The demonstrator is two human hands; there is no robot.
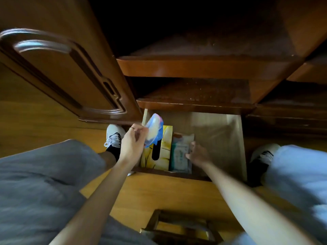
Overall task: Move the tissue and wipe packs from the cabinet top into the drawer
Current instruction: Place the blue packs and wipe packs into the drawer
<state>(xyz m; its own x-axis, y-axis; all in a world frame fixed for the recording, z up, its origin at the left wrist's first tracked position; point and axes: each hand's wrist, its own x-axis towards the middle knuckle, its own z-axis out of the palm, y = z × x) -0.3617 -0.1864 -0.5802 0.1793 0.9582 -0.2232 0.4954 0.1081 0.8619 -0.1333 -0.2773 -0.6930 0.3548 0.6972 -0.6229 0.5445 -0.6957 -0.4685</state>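
The pale wooden drawer stands pulled out below the dark cabinet shelves. Inside, at its left, lies a yellow tissue box with a dark oval slot. Beside it on the right lies a white and green wipe pack. My left hand holds a blue, white and pink soft pack above the drawer's left corner. My right hand is down in the drawer with its fingers on the wipe pack's right edge.
An open cabinet door hangs at the left. Two shelves jut out above the drawer. My knees and white shoes flank the drawer on the yellow wood floor. A small wooden stool stands below.
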